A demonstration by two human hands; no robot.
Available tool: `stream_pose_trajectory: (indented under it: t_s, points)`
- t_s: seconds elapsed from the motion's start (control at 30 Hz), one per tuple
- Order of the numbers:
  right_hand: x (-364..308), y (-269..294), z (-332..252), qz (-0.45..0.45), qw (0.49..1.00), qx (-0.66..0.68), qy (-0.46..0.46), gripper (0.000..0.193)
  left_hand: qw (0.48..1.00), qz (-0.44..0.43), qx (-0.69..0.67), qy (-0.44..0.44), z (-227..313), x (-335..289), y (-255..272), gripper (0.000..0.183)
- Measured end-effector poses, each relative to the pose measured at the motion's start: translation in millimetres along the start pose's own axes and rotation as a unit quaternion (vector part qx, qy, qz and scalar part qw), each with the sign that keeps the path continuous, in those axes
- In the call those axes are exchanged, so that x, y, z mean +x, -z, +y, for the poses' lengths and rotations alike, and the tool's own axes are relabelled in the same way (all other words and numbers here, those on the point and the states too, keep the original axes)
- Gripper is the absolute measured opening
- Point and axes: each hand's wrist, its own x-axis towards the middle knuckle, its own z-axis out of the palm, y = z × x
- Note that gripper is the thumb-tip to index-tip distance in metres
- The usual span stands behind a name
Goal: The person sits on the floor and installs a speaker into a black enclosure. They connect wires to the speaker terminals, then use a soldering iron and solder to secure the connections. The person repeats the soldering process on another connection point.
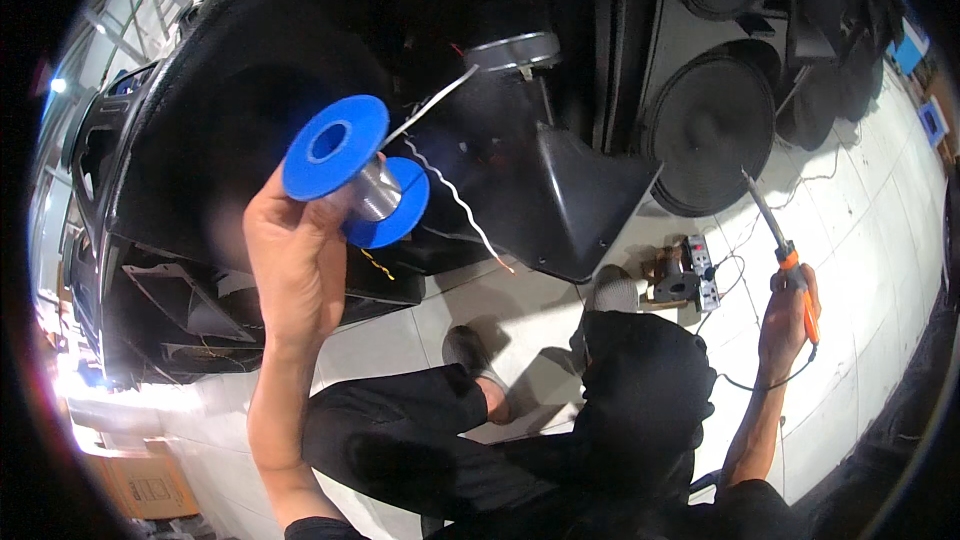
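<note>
My left hand grips a blue spool wound with silvery solder wire, held up in front of a black speaker cabinet. Off to the right, my right hand is wrapped round the orange handle of a soldering iron, whose metal tip points up and away from me. Between the two hands lies a black horn with a round silver-rimmed driver at its far end. A white wire with a bare-looking reddish end hangs loose beside the spool. Another pale strand runs from the spool toward the driver.
A black speaker with a large round cone stands at the right. On the tiled floor below it sits a power strip with cables. A twisted yellow wire dangles under the spool. A cardboard box is at the lower left.
</note>
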Motion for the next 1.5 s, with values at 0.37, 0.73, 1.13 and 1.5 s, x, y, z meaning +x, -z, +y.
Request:
stream_pose_trajectory:
  t_s: [0.37,0.73,1.13,1.5]
  points:
    - [-49.0,32.7,16.5,-0.066,0.891,-0.439,0.095,0.024,0.998,0.049,0.026,0.025,0.9,-7.1,46.4,0.059]
    - [-72.1,52.7,91.8,-0.235,0.846,-0.469,0.093,0.026,0.996,0.048,0.073,0.026,17.6,-13.8,18.6,0.055]
    - [-54.5,63.9,169.1,-0.420,0.708,-0.527,0.210,0.046,1.000,0.028,0.003,0.007,13.9,-16.2,22.6,0.048]
    - [-67.6,98.7,178.1,-0.442,0.645,-0.583,0.219,0.056,0.999,0.040,0.021,0.019,9.3,-17.0,23.8,0.047]
